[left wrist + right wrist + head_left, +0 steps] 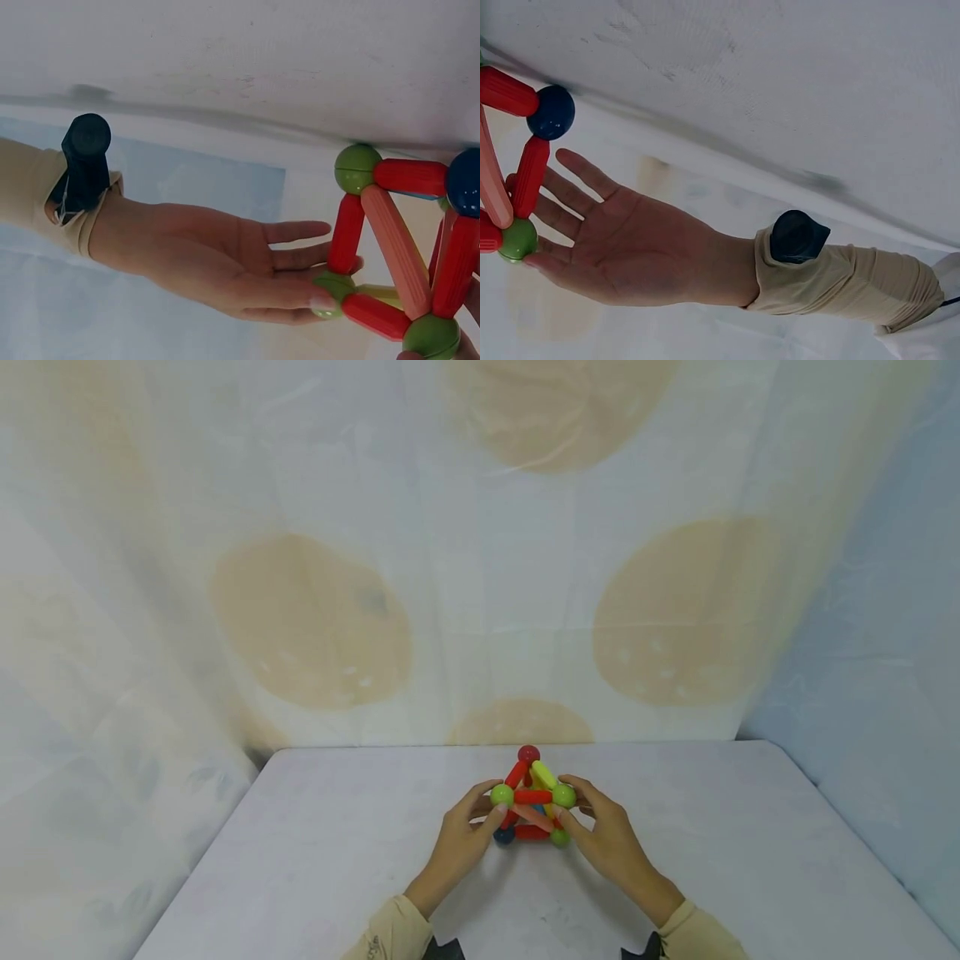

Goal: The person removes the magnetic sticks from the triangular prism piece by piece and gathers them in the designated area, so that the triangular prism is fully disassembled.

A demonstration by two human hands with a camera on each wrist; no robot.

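Cradling the rod-and-ball frame between both open hands.

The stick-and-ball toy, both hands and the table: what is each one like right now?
Stick-and-ball toy: built into a frame, standing on the table, held from both sides.
Left hand: fingers straight, fingertips touching the toy's left side.
Right hand: fingers straight, fingertips touching the toy's right side.
Red ball: on top of the toy, untouched.
Table: flat, covered with a pale cloth.
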